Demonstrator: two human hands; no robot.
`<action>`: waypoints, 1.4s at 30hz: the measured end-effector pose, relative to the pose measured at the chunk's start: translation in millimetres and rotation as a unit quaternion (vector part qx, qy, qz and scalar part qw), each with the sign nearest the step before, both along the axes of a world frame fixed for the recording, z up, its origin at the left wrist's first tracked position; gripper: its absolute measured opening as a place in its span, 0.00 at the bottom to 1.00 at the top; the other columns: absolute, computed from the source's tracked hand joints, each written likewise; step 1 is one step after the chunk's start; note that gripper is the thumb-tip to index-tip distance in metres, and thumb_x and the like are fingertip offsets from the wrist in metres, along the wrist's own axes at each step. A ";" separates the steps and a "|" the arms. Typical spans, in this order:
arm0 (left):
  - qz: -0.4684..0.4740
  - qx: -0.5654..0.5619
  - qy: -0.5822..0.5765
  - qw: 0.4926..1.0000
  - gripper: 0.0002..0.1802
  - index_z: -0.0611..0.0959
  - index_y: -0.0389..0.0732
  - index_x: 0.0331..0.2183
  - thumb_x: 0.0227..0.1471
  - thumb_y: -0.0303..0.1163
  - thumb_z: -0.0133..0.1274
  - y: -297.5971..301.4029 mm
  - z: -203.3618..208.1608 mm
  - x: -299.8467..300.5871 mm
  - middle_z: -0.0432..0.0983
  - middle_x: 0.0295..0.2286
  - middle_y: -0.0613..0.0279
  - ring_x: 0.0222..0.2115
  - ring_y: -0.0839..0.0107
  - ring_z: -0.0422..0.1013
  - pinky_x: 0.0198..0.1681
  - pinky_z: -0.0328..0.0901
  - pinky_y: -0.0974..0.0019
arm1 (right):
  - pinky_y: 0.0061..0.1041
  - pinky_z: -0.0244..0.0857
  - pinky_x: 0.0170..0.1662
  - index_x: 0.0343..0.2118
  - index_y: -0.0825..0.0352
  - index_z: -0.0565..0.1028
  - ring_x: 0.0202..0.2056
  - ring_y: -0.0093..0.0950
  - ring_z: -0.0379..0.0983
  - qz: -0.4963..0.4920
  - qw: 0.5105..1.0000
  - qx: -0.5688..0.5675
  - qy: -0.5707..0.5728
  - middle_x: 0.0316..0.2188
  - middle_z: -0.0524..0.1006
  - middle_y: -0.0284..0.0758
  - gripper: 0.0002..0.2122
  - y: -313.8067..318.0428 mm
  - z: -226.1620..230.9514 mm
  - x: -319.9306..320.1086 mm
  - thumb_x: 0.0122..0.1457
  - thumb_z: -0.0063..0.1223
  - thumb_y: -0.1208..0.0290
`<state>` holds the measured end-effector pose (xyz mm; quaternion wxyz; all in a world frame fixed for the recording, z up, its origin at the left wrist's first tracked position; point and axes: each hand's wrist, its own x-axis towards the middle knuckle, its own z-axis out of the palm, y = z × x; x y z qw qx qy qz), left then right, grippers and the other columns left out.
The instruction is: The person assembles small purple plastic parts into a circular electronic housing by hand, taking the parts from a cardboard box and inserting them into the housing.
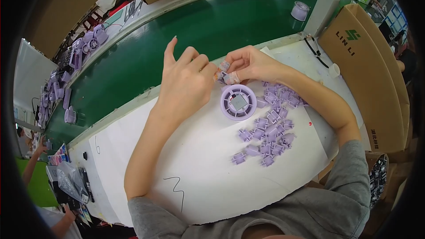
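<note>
My left hand [188, 82] and my right hand [254, 65] meet above the far part of the white paper, fingertips pinched together. Between them is a small purple plastic piece [223, 77], mostly covered by the fingers. Tape wraps some of the fingertips, and one finger of my left hand points up and away. Just below the hands a round purple housing [228, 114] sits on the paper, with spokes inside its ring and a grey square part in its middle. To its right lies a loose pile of small purple plastic pieces [271, 133].
Beyond the paper [208, 181] runs a green conveyor belt [186, 26] carrying a purple cup-shaped part [300, 11]. Many purple parts [84, 46] line its far left side. A tall cardboard box [367, 75] stands at right; a plastic bag [71, 179] lies at left, near another person's hand.
</note>
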<state>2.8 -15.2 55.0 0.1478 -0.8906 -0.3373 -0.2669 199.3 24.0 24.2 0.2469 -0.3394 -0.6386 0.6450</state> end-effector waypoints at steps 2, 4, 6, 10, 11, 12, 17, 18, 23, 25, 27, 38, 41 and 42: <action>0.006 0.000 0.014 1.000 0.03 0.80 0.40 0.20 0.34 0.27 0.56 -0.2 -2.1 1.8 0.69 0.18 0.66 0.28 0.70 0.65 0.51 0.51 0.43 | 0.19 0.70 0.28 0.33 0.70 0.71 0.26 0.20 0.74 -0.008 0.999 -0.038 0.023 0.26 0.76 0.34 0.10 -1.7 -2.9 -1.4 0.47 0.56 0.76; 0.011 0.014 -0.002 1.000 0.03 0.80 0.39 0.21 0.36 0.26 0.56 -0.6 -6.8 3.6 0.69 0.18 0.67 0.27 0.70 0.65 0.51 0.52 0.43 | 0.18 0.70 0.28 0.33 0.69 0.70 0.26 0.19 0.74 -0.009 0.999 -0.037 0.033 0.26 0.76 0.34 0.11 -2.8 -4.5 -2.9 0.47 0.56 0.76; 0.017 0.011 -0.009 1.000 0.03 0.80 0.40 0.22 0.36 0.26 0.55 -1.4 -7.8 6.8 0.69 0.18 0.66 0.27 0.70 0.65 0.51 0.52 0.44 | 0.18 0.69 0.28 0.33 0.69 0.70 0.26 0.19 0.73 -0.012 0.998 -0.037 0.042 0.26 0.76 0.34 0.11 -3.1 -5.6 -4.1 0.46 0.57 0.76; 0.022 -0.070 -0.050 0.996 0.03 0.78 0.40 0.22 0.37 0.23 0.53 1.1 -10.3 1.7 0.70 0.20 0.66 0.28 0.68 0.66 0.51 0.52 0.50 | 0.16 0.68 0.31 0.33 0.68 0.70 0.28 0.18 0.73 -0.014 0.999 -0.032 0.028 0.27 0.76 0.34 0.10 -1.9 -2.7 -4.6 0.47 0.55 0.78; 0.024 -0.070 -0.050 0.996 0.03 0.78 0.40 0.22 0.37 0.23 0.53 2.1 -10.9 1.0 0.70 0.20 0.66 0.28 0.68 0.66 0.51 0.52 0.50 | 0.15 0.67 0.35 0.34 0.68 0.70 0.30 0.18 0.73 -0.016 0.999 -0.041 0.007 0.29 0.77 0.35 0.09 -1.7 -1.7 -4.3 0.47 0.54 0.79; 0.028 -0.089 -0.045 0.995 0.04 0.79 0.40 0.22 0.37 0.23 0.52 2.8 -10.7 0.0 0.71 0.21 0.65 0.28 0.67 0.66 0.51 0.52 0.51 | 0.15 0.67 0.35 0.34 0.68 0.70 0.30 0.18 0.73 -0.012 0.999 -0.040 0.008 0.29 0.77 0.35 0.09 -1.8 -1.2 -4.1 0.47 0.54 0.79; 0.041 -0.125 -0.029 0.991 0.05 0.81 0.40 0.24 0.37 0.25 0.52 5.4 -8.2 -4.9 0.71 0.21 0.64 0.30 0.67 0.67 0.51 0.51 0.45 | 0.16 0.68 0.29 0.33 0.69 0.70 0.27 0.19 0.73 -0.038 0.998 -0.027 0.048 0.26 0.77 0.35 0.08 -2.6 -5.7 -5.5 0.48 0.51 0.78; 0.045 -0.129 -0.032 0.990 0.05 0.81 0.40 0.23 0.37 0.25 0.52 3.9 -6.8 -4.4 0.72 0.21 0.64 0.30 0.67 0.67 0.51 0.50 0.44 | 0.16 0.68 0.29 0.33 0.69 0.70 0.27 0.19 0.73 -0.035 0.998 -0.027 0.049 0.26 0.77 0.35 0.08 -3.2 -5.9 -6.6 0.48 0.51 0.78; 0.057 -0.061 -0.032 0.996 0.07 0.80 0.37 0.25 0.37 0.26 0.52 -1.7 -10.6 4.0 0.72 0.22 0.61 0.31 0.66 0.68 0.54 0.43 0.39 | 0.15 0.65 0.33 0.39 0.69 0.65 0.30 0.17 0.72 -0.056 0.996 0.059 0.033 0.29 0.76 0.38 0.13 -9.2 -2.2 -9.4 0.49 0.48 0.81; 0.058 -0.061 -0.004 0.996 0.12 0.78 0.33 0.30 0.36 0.25 0.52 -10.4 -15.4 13.2 0.72 0.24 0.57 0.32 0.66 0.68 0.55 0.39 0.37 | 0.13 0.63 0.31 0.42 0.67 0.61 0.28 0.14 0.69 -0.060 0.993 0.092 0.033 0.27 0.75 0.36 0.16 -8.6 -4.3 -8.6 0.49 0.47 0.82; 0.054 -0.082 -0.017 0.995 0.18 0.76 0.36 0.37 0.38 0.20 0.49 -16.3 -18.4 16.8 0.71 0.28 0.58 0.34 0.65 0.68 0.56 0.38 0.39 | 0.13 0.62 0.29 0.42 0.67 0.60 0.27 0.13 0.68 -0.062 0.992 0.110 0.027 0.26 0.75 0.35 0.17 -11.0 -1.9 -8.8 0.49 0.47 0.83; 0.023 -0.378 -0.119 0.918 0.15 0.76 0.31 0.35 0.40 0.19 0.42 -5.8 -19.0 5.5 0.72 0.21 0.50 0.26 0.59 0.64 0.36 0.57 0.57 | 0.13 0.62 0.29 0.42 0.67 0.60 0.25 0.14 0.68 -0.033 0.985 0.168 -0.005 0.24 0.74 0.35 0.18 -13.2 2.6 -10.4 0.47 0.48 0.82; 0.047 -0.358 -0.129 0.924 0.15 0.77 0.30 0.33 0.40 0.19 0.42 -9.6 -12.3 10.2 0.72 0.19 0.50 0.24 0.60 0.62 0.35 0.58 0.58 | 0.13 0.62 0.28 0.39 0.68 0.64 0.25 0.14 0.68 -0.023 0.985 0.160 -0.054 0.23 0.74 0.34 0.15 -12.0 6.0 -8.0 0.46 0.50 0.81; 0.045 -0.358 -0.127 0.924 0.15 0.77 0.30 0.33 0.40 0.19 0.42 -10.1 -12.4 10.5 0.72 0.19 0.50 0.24 0.60 0.62 0.35 0.58 0.58 | 0.13 0.62 0.27 0.37 0.68 0.65 0.24 0.14 0.68 -0.029 0.980 0.188 -0.064 0.22 0.74 0.34 0.14 -10.0 3.4 -7.9 0.45 0.51 0.79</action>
